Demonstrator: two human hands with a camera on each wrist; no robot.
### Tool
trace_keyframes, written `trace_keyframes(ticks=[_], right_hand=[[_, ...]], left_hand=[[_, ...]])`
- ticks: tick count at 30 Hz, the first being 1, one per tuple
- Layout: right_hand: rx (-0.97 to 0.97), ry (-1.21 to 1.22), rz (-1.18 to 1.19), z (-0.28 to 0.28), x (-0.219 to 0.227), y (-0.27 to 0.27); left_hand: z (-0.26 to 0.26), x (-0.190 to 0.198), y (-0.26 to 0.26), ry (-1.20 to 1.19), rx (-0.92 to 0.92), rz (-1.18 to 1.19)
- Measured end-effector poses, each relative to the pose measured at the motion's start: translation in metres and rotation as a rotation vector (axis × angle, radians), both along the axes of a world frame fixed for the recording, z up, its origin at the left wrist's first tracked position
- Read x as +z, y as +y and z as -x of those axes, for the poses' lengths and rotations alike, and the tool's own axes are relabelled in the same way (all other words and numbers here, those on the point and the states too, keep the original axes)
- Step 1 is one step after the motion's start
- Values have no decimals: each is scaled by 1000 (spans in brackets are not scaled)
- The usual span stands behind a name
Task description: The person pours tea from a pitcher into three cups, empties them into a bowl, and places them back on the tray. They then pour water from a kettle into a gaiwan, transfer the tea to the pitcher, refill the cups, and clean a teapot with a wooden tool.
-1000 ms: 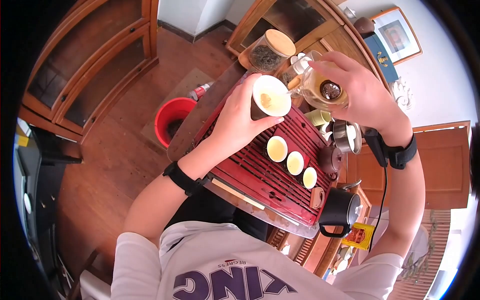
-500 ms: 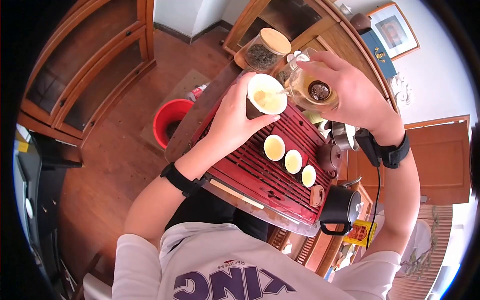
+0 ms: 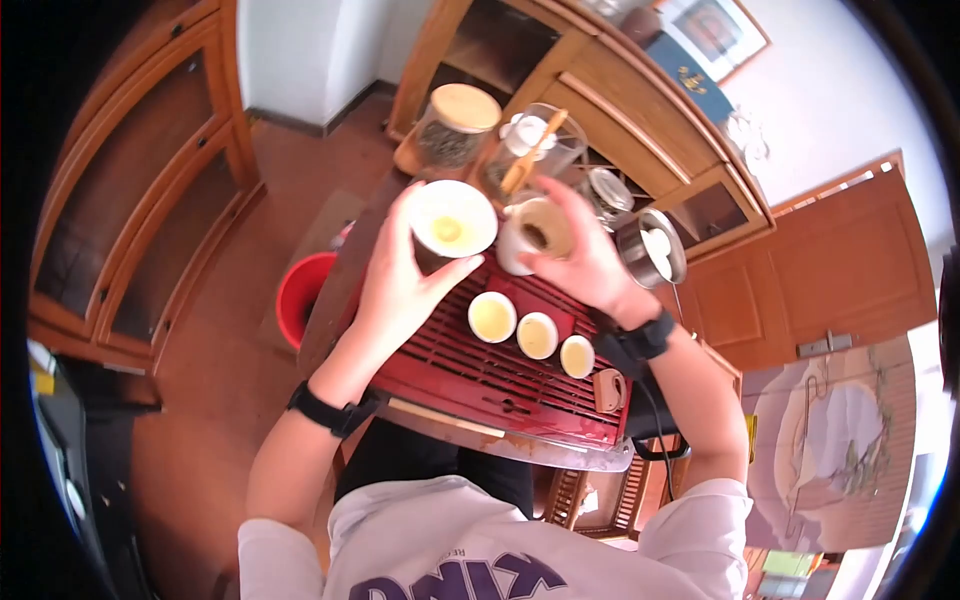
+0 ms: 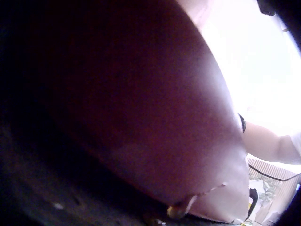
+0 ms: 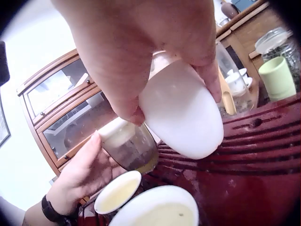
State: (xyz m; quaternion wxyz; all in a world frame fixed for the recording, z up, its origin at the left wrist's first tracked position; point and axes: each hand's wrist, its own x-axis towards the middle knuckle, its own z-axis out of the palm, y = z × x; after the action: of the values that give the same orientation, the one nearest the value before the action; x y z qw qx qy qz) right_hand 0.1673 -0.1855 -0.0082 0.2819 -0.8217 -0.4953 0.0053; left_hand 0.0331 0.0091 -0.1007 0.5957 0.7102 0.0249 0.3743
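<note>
Raised over the left part of the red slatted tea tray (image 3: 450,395), my left hand (image 3: 395,280) holds a cup (image 3: 452,215), white inside with a darker outside. Yellow tea lies in its bottom. Close beside it, my right hand (image 3: 590,265) grips a white rounded vessel (image 5: 183,113) between thumb and fingers; its inside looks tan with a dark spot in the head view. Below the hands, three small cups of pale yellow tea, a left one (image 3: 492,317), a middle one (image 3: 538,335) and a right one (image 3: 577,357), stand in a row on the tray.
Behind the tray stand a wooden-lidded jar (image 3: 455,130) of dark leaves, a glass container with a wooden scoop (image 3: 535,150), and a metal pot (image 3: 650,250). A green cup (image 5: 277,79) is near the tray's edge. On the floor at left sits a red bucket (image 3: 300,300).
Earlier my right hand tilted a glass pitcher over the cup in my left hand. Now it is lower, around the white vessel, and I see no pitcher. The head view has shifted.
</note>
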Motion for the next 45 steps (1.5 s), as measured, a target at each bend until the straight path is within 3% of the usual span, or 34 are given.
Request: trace_keyframes(ticks=[4,13,16,17,19,21,23,27,29,31,32,36,41,45], right_hand=[[-102,23,4,4,-11,-4],[-93,80,79,18,4,-19],[-118,96,-40,11,13,-37],[-185,126,-186,5,12,-45],[-343,476,-518,1,41,-61],[-632,586,-704,-31,58,-86],[-726,669,-752,-61,63,-121],[-995,556,-163,-104,62,-159],[-1110,347,505,-121,67,-167],[-1127,-139,706,-128,33,-181],[-1180,-71,816,-133,24,-182],[-1047,68,951,-129,23,-168],[-1091,-26,900,-145,-13,-166],[-1000,33,1136,-152,-13,-160]], left_hand=[[5,6,1,86,-50,18],[5,5,2,104,-151,108],[7,1,2,116,-159,118],[10,1,3,113,-171,102],[17,0,2,141,-141,84],[34,1,0,261,-86,50],[49,6,-8,319,-50,53],[64,1,-24,321,-43,-79],[66,-9,-28,211,44,-214],[65,-9,-29,197,46,-229],[65,-9,-28,199,57,-232],[65,-9,-28,245,74,-240],[66,-5,-31,303,92,-244],[67,-4,-32,318,99,-267]])
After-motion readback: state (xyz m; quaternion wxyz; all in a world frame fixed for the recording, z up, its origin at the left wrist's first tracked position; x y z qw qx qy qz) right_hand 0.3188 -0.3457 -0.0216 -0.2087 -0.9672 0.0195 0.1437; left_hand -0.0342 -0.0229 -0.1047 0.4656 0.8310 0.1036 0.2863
